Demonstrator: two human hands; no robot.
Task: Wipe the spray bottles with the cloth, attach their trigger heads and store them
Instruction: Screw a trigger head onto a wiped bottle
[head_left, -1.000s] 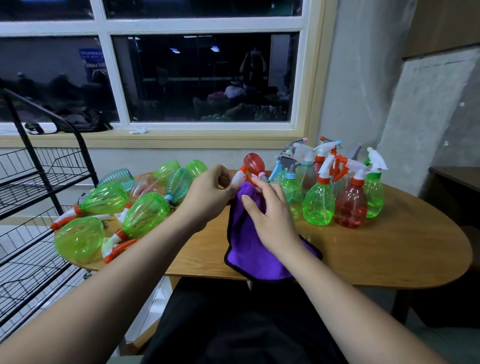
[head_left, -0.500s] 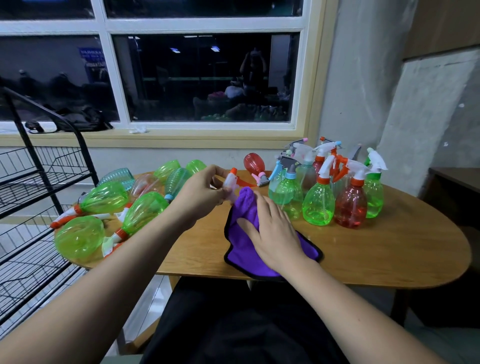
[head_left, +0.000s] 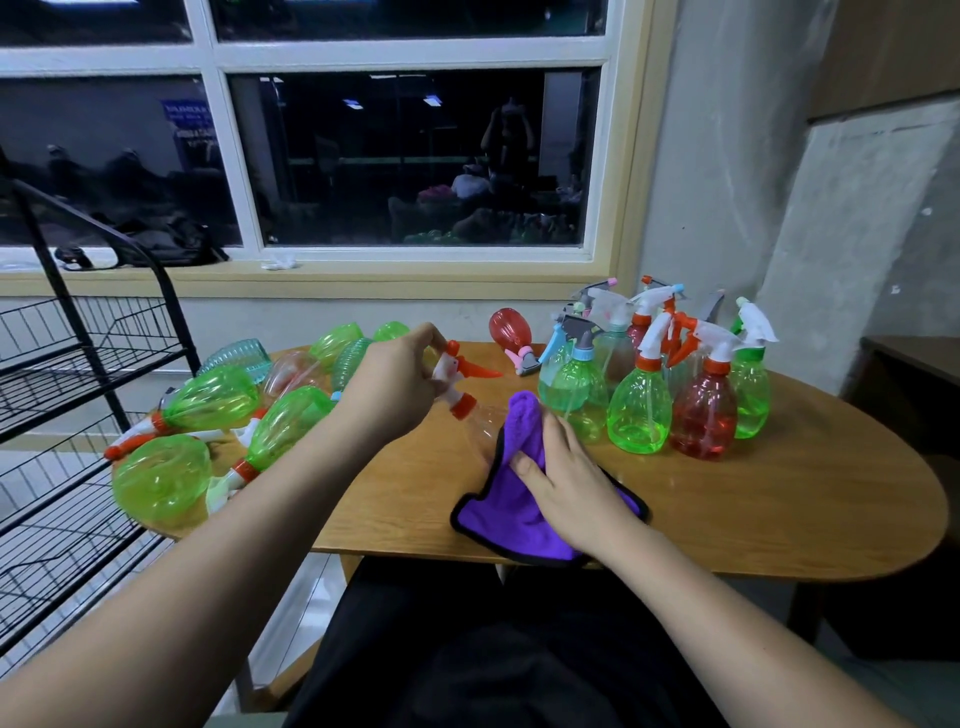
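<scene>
Left hand (head_left: 395, 384) gripping trigger head (head_left: 452, 369), right hand (head_left: 566, 478) clasping cloth (head_left: 498, 514) (purple) round bottle (head_left: 480, 423)

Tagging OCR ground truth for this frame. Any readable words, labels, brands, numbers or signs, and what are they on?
Blue sign seen through the window: pale lettering, too blurred to read.
Spray bottles: no labels or print visible.
Purple cloth: no tag or print visible.
No text in the frame can be read.
</scene>
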